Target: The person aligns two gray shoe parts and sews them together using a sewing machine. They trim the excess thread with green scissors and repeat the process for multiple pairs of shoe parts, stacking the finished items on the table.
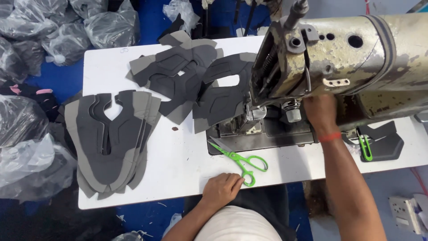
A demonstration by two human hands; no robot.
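1. Single head-worn view, looking steeply down from above the seated person onto a white worktable [187, 165].
2. Faces away from the person's body; torso at 6 o'clock, sewing machine head [339, 58] close at 1–3 o'clock.
3. Near range: table fills frame, floor at edges. No second view.

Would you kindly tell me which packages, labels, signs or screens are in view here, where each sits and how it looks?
Plastic bags: heaped at top left beyond the table, clear and crinkled, dark contents.
More bags: left of the table, clear film over dark pieces.
Bag: top centre, small, clear, crumpled.
Labels, signs, screens: none that I can make out.
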